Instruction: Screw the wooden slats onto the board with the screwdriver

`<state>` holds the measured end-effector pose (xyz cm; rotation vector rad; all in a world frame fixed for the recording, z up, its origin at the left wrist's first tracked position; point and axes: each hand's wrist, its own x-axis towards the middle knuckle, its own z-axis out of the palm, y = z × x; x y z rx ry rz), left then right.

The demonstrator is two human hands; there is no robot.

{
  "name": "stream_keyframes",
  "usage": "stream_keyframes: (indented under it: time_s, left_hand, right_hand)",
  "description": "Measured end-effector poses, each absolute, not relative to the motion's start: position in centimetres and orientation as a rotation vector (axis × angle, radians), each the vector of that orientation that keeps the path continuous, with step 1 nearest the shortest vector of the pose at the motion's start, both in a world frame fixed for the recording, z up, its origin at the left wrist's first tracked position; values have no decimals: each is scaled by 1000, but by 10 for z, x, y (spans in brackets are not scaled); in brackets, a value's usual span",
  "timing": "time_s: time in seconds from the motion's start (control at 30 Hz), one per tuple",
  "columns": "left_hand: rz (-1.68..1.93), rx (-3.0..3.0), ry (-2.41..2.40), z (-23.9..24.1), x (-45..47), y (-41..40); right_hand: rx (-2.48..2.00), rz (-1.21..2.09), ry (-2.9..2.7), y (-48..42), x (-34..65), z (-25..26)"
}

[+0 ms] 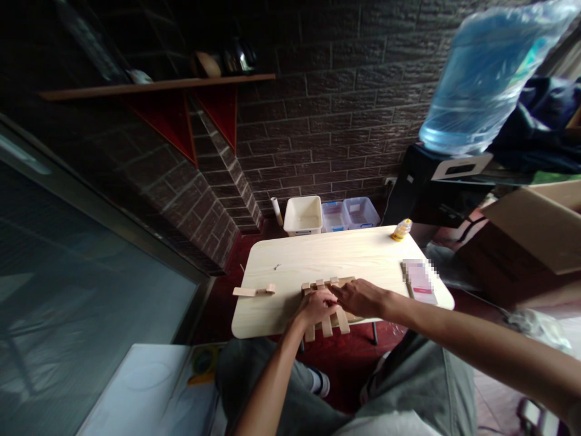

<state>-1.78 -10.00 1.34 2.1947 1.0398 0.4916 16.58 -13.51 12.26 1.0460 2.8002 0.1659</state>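
Several pale tan strips [327,327] lie side by side across a brown flat piece [353,316] at the table's near edge. Their lower ends stick out past that edge, and their far ends look folded over. My left hand [316,306] rests over the strips with its fingers bent and pressed together. From the right, my right hand [361,297] reaches in, fingers bent, its fingertips meeting the strips beside my left hand. What is between the fingertips of either hand is too small to make out.
On the pale wooden table [290,257] lie another tan strip with a rolled end [254,291], a small dark tool [277,266], a yellow-capped bottle [402,229] and a pinkish packet [420,281]. Bins [304,215] stand behind it. A water dispenser [413,181] stands right.
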Motion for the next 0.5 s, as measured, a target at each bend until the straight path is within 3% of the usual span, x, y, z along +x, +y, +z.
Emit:
stream_keyframes:
  time_s: [0.5]
  left_hand:
    - [388,2142,1141,24,-12,-103]
  right_hand:
    - [1034,60,2869,-132,172,115]
